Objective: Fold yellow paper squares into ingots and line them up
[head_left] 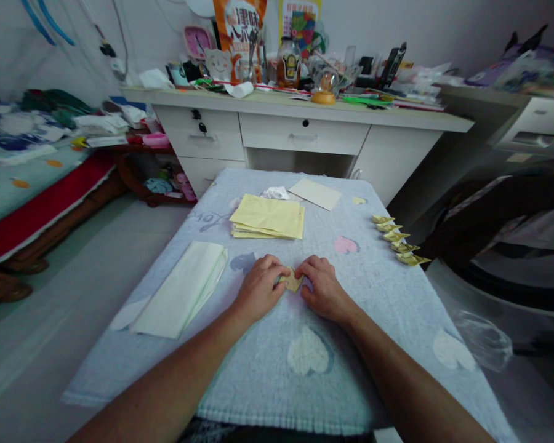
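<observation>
Left hand (263, 286) and right hand (322, 287) tight on small, angular folded paper (292, 282) above nubby cloth (256, 372)

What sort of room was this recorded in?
Probably a lived-in bedroom at home: there is a bed at left, a cluttered desk with drawers, and apparently a washing machine at right.

Left hand (263, 286): bare, slender fingers (277, 271) | left forearm (180, 369): bare, smooth, narrowing to wrist | right hand (323, 292): bare | right forearm (397, 369): bare, likewise tapered | lap: dark cloth with pale mottling (212, 429), mostly cropped, garment type unclear.
</observation>
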The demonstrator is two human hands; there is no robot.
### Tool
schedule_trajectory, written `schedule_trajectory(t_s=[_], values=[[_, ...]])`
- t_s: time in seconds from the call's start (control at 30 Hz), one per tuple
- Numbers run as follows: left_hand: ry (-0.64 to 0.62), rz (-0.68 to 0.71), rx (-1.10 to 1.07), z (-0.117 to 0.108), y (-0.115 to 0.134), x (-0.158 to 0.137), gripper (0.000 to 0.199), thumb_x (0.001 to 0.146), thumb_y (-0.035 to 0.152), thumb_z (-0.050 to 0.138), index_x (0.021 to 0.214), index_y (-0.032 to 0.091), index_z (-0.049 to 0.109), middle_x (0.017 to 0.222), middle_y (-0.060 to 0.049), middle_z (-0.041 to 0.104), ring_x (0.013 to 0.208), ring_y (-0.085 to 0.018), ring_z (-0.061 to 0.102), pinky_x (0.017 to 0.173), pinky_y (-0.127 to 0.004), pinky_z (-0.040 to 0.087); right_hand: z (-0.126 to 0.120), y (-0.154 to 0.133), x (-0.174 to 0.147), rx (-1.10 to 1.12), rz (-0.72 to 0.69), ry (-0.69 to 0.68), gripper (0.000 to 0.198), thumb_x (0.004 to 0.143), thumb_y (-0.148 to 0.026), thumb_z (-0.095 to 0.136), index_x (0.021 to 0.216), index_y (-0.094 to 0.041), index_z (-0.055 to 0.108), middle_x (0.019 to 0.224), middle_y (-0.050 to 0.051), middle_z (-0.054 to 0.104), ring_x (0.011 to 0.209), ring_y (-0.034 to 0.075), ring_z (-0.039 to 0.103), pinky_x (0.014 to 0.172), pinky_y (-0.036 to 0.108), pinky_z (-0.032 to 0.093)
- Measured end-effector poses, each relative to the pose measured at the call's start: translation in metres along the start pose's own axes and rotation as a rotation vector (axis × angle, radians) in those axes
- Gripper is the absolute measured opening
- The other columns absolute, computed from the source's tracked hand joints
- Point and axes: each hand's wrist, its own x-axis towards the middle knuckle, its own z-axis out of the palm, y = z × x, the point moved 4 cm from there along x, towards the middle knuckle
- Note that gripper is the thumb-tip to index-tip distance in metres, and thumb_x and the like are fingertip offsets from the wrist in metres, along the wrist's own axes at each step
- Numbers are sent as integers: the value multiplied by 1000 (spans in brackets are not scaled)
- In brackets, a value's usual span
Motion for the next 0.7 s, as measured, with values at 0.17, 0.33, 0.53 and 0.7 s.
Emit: schedule_trajectory(t_s=[0.17, 0.33, 0.53, 0.7], values=[[-83, 68, 37, -2, 0, 0, 17, 79, 12, 59, 91, 20, 67, 93, -4, 62, 95, -21, 56, 88, -35, 42, -1, 2, -1, 21, -32, -34, 26, 70, -11, 60, 94, -20, 65, 101, 6, 56, 94, 22, 45, 86, 36, 34], [-116, 105, 26, -5, 3, 0, 20, 73, 20, 72, 92, 20, 67, 97, -4, 63, 96, -22, 56, 88, -35, 42, -3, 4, 1, 59, -87, -51, 19, 77, -13, 64, 94, -21, 68, 98, 5, 60, 94, 21, 48, 86, 35, 34], [-89, 95, 40, -4, 0, 1, 4, 80, 17, 65, 82, 19, 67, 91, -3, 63, 90, -19, 57, 82, -32, 43, -2, 6, 4, 82, -149, 5, 8, 83, -16, 65, 85, -21, 71, 91, 4, 64, 89, 19, 52, 84, 34, 35], [-100, 88, 33, -3, -1, 2, 11, 85, 16, 58, 78, 18, 67, 84, -3, 63, 85, -17, 58, 78, -29, 44, -2, 4, 4, 89, -135, 18, 8, 83, -15, 65, 86, -20, 70, 89, 3, 64, 89, 19, 52, 83, 33, 35]])
